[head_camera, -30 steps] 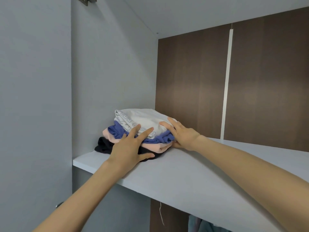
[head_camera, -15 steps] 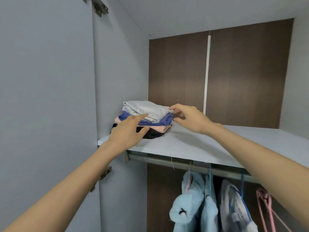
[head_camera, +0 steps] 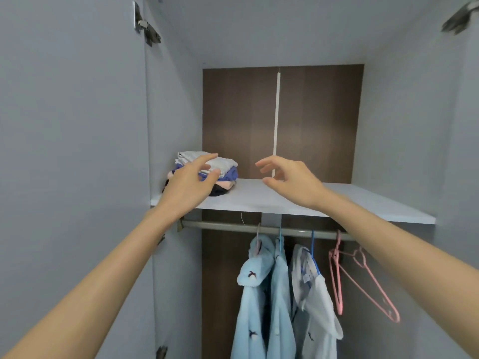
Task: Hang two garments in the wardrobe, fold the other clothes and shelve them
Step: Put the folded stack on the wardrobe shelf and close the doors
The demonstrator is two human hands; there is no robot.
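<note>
A stack of folded clothes [head_camera: 225,169], white on top, then blue, pink and black, lies at the left end of the wardrobe shelf [head_camera: 363,203]. My left hand [head_camera: 190,183] hovers in front of the stack with relaxed fingers and holds nothing. My right hand [head_camera: 290,181] floats over the shelf to the right of the stack, fingers loosely curled, empty. Below the shelf, a light blue garment [head_camera: 261,301] and a white garment [head_camera: 315,296] hang on hangers from the rail [head_camera: 233,226].
Two empty pink hangers [head_camera: 363,281] hang on the rail at the right. The open left wardrobe door [head_camera: 72,151] stands close beside my left arm. The wardrobe's grey side wall [head_camera: 404,125] bounds the shelf on the right.
Both hands have come off the folded stack and drawn back toward me. The view has pulled away and dropped, so the rail and hanging garments now show.
</note>
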